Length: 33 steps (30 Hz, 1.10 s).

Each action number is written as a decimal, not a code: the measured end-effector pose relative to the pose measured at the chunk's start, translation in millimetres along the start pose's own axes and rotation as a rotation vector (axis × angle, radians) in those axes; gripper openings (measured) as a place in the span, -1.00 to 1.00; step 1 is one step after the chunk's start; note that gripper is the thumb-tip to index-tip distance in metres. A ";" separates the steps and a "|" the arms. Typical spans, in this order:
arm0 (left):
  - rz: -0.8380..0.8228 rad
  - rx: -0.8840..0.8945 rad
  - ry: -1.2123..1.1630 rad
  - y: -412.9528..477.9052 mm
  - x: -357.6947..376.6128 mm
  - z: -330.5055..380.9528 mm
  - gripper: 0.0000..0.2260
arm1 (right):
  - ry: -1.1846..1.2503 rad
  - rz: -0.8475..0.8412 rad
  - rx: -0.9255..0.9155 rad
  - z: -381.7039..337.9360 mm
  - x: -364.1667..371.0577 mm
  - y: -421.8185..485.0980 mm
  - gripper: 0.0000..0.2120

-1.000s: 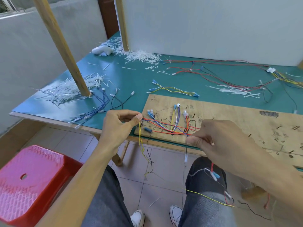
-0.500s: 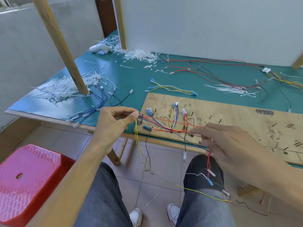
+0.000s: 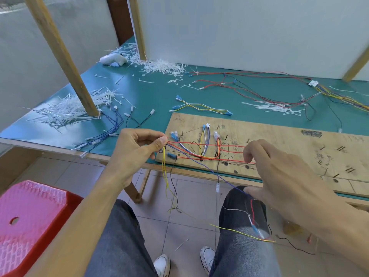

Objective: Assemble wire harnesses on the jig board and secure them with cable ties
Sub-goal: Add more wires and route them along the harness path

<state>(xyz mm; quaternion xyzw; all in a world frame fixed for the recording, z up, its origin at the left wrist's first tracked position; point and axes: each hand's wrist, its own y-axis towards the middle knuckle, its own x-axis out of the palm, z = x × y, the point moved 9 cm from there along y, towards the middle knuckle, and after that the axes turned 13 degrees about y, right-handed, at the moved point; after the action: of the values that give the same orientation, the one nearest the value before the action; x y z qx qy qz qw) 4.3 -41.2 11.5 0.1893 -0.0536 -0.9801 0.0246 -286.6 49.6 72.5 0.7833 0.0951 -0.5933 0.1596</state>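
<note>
Harness wires (image 3: 199,150) are routed across the left end of the jig board (image 3: 289,142), tails hanging off the front edge. No ties visible on the bundle and cable ties (image 3: 67,108) are still piled on the table, so tying is left. Left hand (image 3: 137,150) pinches wire ends at the board's left edge. Right hand (image 3: 279,172) is spread loose over the red runs, gripping nothing. A second ago it was pinching; left unchanged.

The table (image 3: 159,92), topped with a green mat and edged in wood, is backed by a white wall panel (image 3: 239,27) at 12 o'clock. A slanted wooden post (image 3: 60,52) is seen at 10 o'clock before a grey wall (image 3: 20,66). A red plastic stool (image 3: 30,216) is set at 8 o'clock on the pale tiled floor (image 3: 191,206).
</note>
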 end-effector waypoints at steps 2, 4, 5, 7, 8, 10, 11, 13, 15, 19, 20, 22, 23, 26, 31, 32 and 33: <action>0.027 0.003 -0.003 0.7 -0.3 0.8 -0.95 | -0.047 0.006 -0.013 -1.4 -3.0 -0.1 -0.29; 0.068 -0.005 -0.025 1.5 -2.9 1.7 -0.95 | 0.033 -0.044 0.012 -0.4 0.4 -1.3 -0.30; 0.082 -0.015 -0.042 2.1 -4.6 1.5 -0.95 | 0.092 -0.068 0.012 -1.3 4.7 -2.9 -0.34; 0.088 -0.026 -0.049 3.4 -7.4 1.4 -0.95 | 0.154 0.057 -0.074 -6.5 2.9 -5.4 -0.46; 0.084 -0.027 -0.040 3.6 -7.9 1.2 -0.95 | 0.171 0.166 -0.120 -6.2 -2.5 -8.1 -0.53; 0.077 -0.036 -0.022 2.8 -8.1 -0.2 -0.95 | 0.133 0.318 -0.184 -1.6 -9.8 -14.5 -0.60; 0.075 -0.045 -0.014 2.3 -8.0 -1.7 -0.95 | 0.078 0.372 -0.207 0.1 -13.5 -16.5 -0.59; 0.076 -0.066 -0.002 1.1 -8.6 -5.7 -0.95 | 0.018 0.457 -0.262 6.3 -22.1 -21.5 -0.56; 0.096 -0.090 -0.005 0.7 -12.8 -11.9 -0.96 | 0.078 0.538 -0.282 20.5 -35.0 -25.3 -0.59; 0.079 -0.106 0.036 0.3 -11.1 -21.4 -0.96 | 0.339 0.572 -0.098 62.1 -53.9 -24.9 -0.67; 0.070 -0.102 0.074 0.2 -7.2 -22.2 -0.96 | 0.455 0.504 -0.068 68.1 -51.5 -22.3 -0.72; 0.080 -0.102 0.112 0.6 -1.9 -22.9 -0.96 | 0.811 0.361 0.029 80.4 -42.9 -17.2 -0.65; 0.090 -0.106 0.113 1.5 -0.8 -22.8 -0.96 | 0.925 0.331 0.092 96.3 -42.5 -19.3 -0.57; 0.120 -0.124 0.113 3.9 -2.3 -24.2 -0.96 | 0.693 0.253 0.163 133.5 -47.6 -17.8 -0.54; 0.162 -0.144 0.145 3.2 -7.0 -28.0 -0.96 | 0.265 0.111 0.185 184.2 -16.8 -36.7 -0.65; 0.157 -0.139 0.160 2.8 -4.7 -27.2 -0.95 | 0.290 0.134 0.191 188.8 -22.2 -37.1 -0.62; 0.155 -0.131 0.178 2.7 -2.2 -25.4 -0.95 | 0.338 0.165 0.176 188.3 -31.2 -36.2 -0.61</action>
<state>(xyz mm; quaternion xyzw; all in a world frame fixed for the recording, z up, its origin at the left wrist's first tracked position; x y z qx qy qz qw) 16.0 -46.2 -10.8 0.2690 -0.0017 -0.9560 0.1170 -476.8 16.2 51.3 0.8877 0.0037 -0.4444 0.1204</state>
